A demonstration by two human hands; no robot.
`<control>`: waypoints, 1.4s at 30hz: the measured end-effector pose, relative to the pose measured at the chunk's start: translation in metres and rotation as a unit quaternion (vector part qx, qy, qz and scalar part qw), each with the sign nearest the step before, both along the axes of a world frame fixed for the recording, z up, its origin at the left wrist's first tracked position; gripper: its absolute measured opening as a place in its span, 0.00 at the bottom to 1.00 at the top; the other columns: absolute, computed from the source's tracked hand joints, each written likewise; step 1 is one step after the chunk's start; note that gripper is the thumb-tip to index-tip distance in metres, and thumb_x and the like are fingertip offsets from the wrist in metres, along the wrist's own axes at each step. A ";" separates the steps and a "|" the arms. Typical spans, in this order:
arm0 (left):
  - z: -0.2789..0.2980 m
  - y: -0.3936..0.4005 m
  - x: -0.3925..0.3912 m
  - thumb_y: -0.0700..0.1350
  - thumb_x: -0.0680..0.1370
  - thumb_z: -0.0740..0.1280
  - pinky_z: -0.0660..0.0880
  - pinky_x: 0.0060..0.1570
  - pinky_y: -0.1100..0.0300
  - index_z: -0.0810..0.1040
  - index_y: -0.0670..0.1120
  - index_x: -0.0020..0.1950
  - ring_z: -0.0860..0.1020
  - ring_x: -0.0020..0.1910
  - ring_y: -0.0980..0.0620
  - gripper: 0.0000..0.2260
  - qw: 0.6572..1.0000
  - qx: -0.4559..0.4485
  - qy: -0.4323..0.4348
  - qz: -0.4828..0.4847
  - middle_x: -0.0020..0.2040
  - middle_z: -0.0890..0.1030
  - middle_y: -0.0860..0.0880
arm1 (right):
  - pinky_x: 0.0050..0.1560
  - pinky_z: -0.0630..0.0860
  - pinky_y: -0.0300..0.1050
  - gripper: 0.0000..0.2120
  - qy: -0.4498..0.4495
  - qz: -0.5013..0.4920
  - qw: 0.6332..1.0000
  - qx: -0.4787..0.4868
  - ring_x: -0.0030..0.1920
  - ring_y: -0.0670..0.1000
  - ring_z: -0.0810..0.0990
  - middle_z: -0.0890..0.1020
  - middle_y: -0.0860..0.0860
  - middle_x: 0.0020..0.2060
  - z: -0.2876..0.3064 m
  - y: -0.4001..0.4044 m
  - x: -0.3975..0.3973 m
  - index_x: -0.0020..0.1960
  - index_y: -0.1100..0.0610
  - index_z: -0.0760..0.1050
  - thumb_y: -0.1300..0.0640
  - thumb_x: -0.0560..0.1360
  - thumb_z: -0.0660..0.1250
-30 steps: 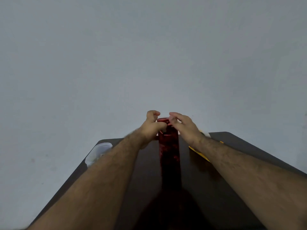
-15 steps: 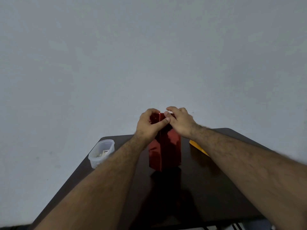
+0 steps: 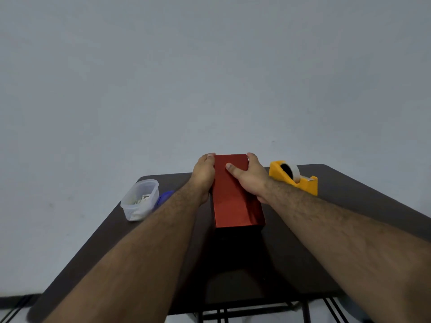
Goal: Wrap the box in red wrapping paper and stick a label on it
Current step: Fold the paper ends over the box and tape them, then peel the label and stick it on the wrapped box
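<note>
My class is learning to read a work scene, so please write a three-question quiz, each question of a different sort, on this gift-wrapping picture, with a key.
1. True or false: both hands hold the tall box wrapped in glossy red paper, the left hand on one side and the right hand on the other.
2. What stands on the dark brown table beside the right hand? A) scissors B) a yellow plastic tape dispenser C) a cup
3. Fill in: the clear plastic tub stands on the person's ____ side.

Key: 1 true; 2 B; 3 left.
</note>
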State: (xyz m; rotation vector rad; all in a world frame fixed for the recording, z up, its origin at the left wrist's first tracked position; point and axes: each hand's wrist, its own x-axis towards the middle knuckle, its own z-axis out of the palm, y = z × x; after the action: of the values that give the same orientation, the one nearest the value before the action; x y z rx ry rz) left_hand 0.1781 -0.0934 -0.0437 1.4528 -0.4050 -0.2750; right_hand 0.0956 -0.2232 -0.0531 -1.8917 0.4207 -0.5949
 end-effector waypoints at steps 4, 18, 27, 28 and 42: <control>-0.014 -0.006 0.005 0.49 0.87 0.55 0.84 0.40 0.54 0.81 0.44 0.56 0.83 0.39 0.47 0.16 0.998 0.014 0.065 0.016 0.43 0.85 0.45 | 0.59 0.83 0.55 0.28 0.038 -0.012 0.997 0.066 0.56 0.53 0.84 0.83 0.50 0.59 -0.006 0.005 0.009 0.71 0.52 0.69 0.42 0.77 0.75; -0.042 -0.019 0.020 0.38 0.87 0.58 0.80 0.35 0.67 0.77 0.37 0.73 0.79 0.43 0.48 0.17 0.984 0.171 0.049 0.024 0.47 0.79 0.45 | 0.33 0.75 0.44 0.09 0.188 -0.011 0.974 0.130 0.37 0.52 0.80 0.82 0.54 0.40 -0.015 0.010 0.006 0.50 0.59 0.77 0.53 0.85 0.67; -0.041 -0.006 0.008 0.45 0.86 0.62 0.78 0.43 0.55 0.78 0.43 0.49 0.77 0.40 0.47 0.10 0.986 0.100 0.121 0.048 0.42 0.78 0.46 | 0.55 0.78 0.49 0.19 0.162 -0.036 0.982 0.088 0.54 0.56 0.82 0.82 0.56 0.56 -0.006 0.003 -0.002 0.70 0.64 0.74 0.52 0.87 0.63; -0.039 -0.004 0.008 0.44 0.86 0.61 0.76 0.42 0.55 0.77 0.44 0.48 0.76 0.39 0.48 0.10 0.989 0.086 0.115 0.040 0.42 0.77 0.46 | 0.63 0.75 0.49 0.22 0.157 -0.051 0.985 0.055 0.64 0.58 0.80 0.80 0.58 0.66 -0.002 0.001 -0.001 0.75 0.65 0.70 0.51 0.87 0.62; -0.044 0.176 0.040 0.46 0.83 0.67 0.77 0.65 0.51 0.80 0.49 0.69 0.80 0.63 0.49 0.14 0.856 0.230 -0.350 0.304 0.63 0.84 0.51 | 0.62 0.74 0.47 0.21 0.135 0.070 0.926 -0.345 0.68 0.57 0.77 0.78 0.56 0.69 0.025 0.121 0.083 0.72 0.57 0.74 0.46 0.86 0.60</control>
State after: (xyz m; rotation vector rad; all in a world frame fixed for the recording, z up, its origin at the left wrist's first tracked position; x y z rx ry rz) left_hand 0.2186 0.0827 -0.0881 2.0566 -0.4483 0.7470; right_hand 0.1787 -0.1025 -0.0276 -2.6732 0.2597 -0.4114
